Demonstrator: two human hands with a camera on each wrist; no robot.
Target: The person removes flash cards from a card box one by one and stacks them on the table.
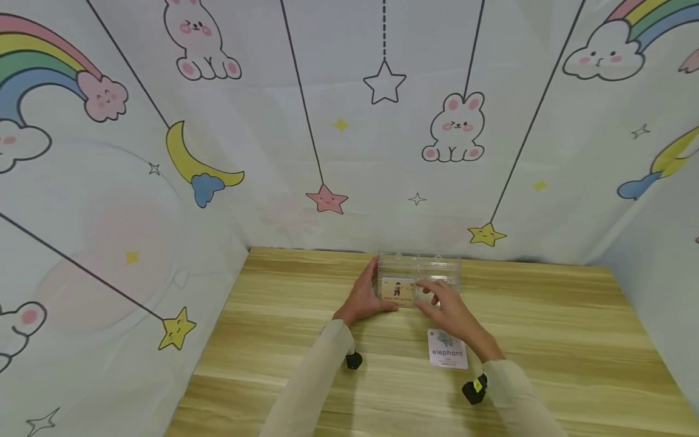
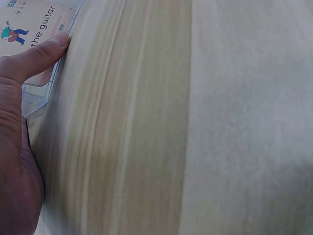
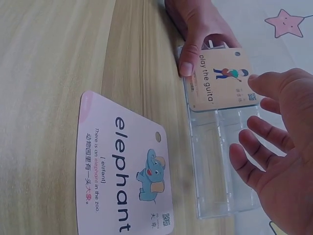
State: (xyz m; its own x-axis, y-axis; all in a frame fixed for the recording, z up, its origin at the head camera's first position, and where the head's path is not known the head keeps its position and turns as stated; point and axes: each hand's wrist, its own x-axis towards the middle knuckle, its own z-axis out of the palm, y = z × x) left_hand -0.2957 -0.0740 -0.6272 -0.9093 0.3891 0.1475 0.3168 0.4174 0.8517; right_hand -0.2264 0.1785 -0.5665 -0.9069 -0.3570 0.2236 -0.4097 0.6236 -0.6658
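Observation:
A clear plastic box (image 1: 445,267) with compartments stands near the back edge of the table. My left hand (image 1: 364,298) holds it by its left end, the thumb (image 2: 46,54) along the front edge. A beige "play the guitar" card (image 3: 225,81) lies in the left compartment; whether more cards lie beneath it cannot be seen. Over the box's right half hovers my right hand (image 3: 288,142), fingers spread and slightly bent, one fingertip at the guitar card's edge. A pale pink "elephant" card (image 3: 127,166) lies face up on the table, in front of the box.
The wood-grain table (image 1: 284,328) meets a white cloth backdrop (image 1: 349,152) behind the box. Cartoon rabbits, stars and rainbows are printed on the cloth, which also rises at both sides. Black wrist cameras (image 1: 474,391) sit at both sleeves.

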